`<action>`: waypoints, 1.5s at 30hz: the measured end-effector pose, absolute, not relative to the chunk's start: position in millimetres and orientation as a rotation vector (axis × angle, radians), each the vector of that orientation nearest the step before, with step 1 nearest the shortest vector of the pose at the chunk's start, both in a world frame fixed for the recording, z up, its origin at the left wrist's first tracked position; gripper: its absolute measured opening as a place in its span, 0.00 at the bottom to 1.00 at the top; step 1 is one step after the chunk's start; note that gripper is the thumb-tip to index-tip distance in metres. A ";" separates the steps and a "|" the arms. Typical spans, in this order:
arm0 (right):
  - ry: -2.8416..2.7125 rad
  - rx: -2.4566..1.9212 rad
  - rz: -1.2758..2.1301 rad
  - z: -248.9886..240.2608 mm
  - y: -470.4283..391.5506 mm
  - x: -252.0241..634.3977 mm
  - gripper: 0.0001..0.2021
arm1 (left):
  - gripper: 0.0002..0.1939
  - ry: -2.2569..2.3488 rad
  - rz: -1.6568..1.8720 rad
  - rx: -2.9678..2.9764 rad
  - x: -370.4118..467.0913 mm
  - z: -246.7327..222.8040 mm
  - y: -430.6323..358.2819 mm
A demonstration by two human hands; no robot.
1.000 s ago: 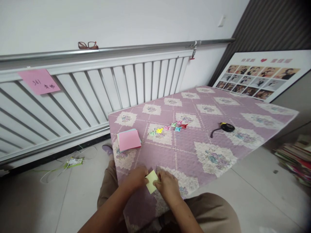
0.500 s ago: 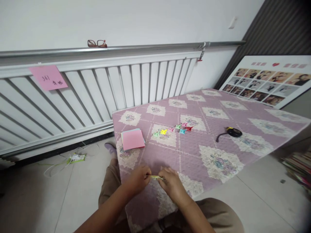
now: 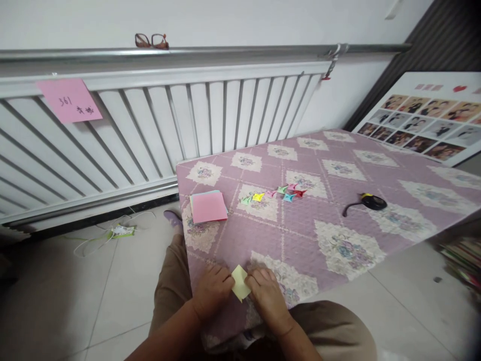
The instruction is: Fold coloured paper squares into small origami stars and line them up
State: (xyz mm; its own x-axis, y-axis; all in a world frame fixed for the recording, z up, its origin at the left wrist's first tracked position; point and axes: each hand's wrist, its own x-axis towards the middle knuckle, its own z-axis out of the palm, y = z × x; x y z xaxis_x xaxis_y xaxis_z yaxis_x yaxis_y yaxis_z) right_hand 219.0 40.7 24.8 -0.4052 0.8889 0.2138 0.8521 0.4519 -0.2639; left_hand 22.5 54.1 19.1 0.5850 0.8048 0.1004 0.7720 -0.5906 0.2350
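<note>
A small pale yellow folded paper lies diamond-shaped at the near part of the table, between my two hands. My left hand grips its left edge with curled fingers. On the opposite side, my right hand pinches the right corner between thumb and fingers. Farther up the cloth sits a stack of square paper, pink on top. Right of the stack, several small folded paper figures in green, yellow, pink, blue and red stand in a loose group.
A floral purple tablecloth covers the table. A black and yellow tape measure-like object with a strap lies to the right. Behind are a white radiator, glasses on a pipe and a photo board. A power strip lies on the floor.
The yellow paper, seen edge-on before, now shows its flat diamond face. My hands have lowered slightly with it, and the camera view has tilted downward.
</note>
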 end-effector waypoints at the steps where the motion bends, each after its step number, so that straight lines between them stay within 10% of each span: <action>1: -2.378 -1.487 0.195 23.9 41.1 220.2 0.06 | 0.09 1.348 0.284 2.636 22.9 19.3 52.6; 45: -2.158 -1.654 0.407 25.3 45.6 232.7 0.09 | 0.11 1.657 -0.074 2.073 34.0 56.4 69.7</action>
State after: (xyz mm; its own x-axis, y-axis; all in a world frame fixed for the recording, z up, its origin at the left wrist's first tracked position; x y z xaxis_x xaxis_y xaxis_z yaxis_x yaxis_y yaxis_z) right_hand 232.7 45.6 25.3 -0.2274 0.9652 0.1289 0.8519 0.2613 -0.4539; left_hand 34.0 69.7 56.4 0.2647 0.9051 -0.3328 0.9313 -0.1503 0.3319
